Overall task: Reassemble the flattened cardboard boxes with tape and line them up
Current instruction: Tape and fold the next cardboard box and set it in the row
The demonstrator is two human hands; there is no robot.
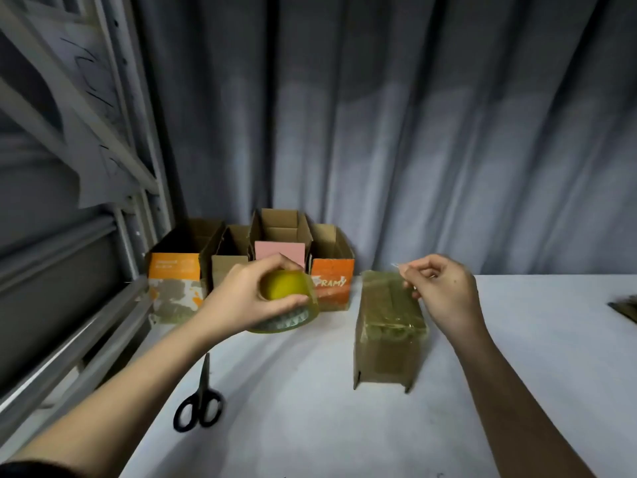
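My left hand (241,298) grips a roll of yellowish clear tape (287,305), raised above the white table (310,426). My right hand (441,288) pinches a thin strip of the tape's free end above a plain brown cardboard box (386,343), which stands on the table with shiny tape across its top. Against the curtain stands a row of several open boxes: an orange-and-white one (174,288) at the left, a plain brown one (227,260), a taller one with a pink label (279,243), and an orange one (332,284) printed with white letters.
Black-handled scissors (201,401) lie shut on the table near my left forearm. A grey metal frame (103,322) runs along the table's left side. A dark flat piece (625,305) lies at the right edge. A grey curtain (413,132) hangs behind.
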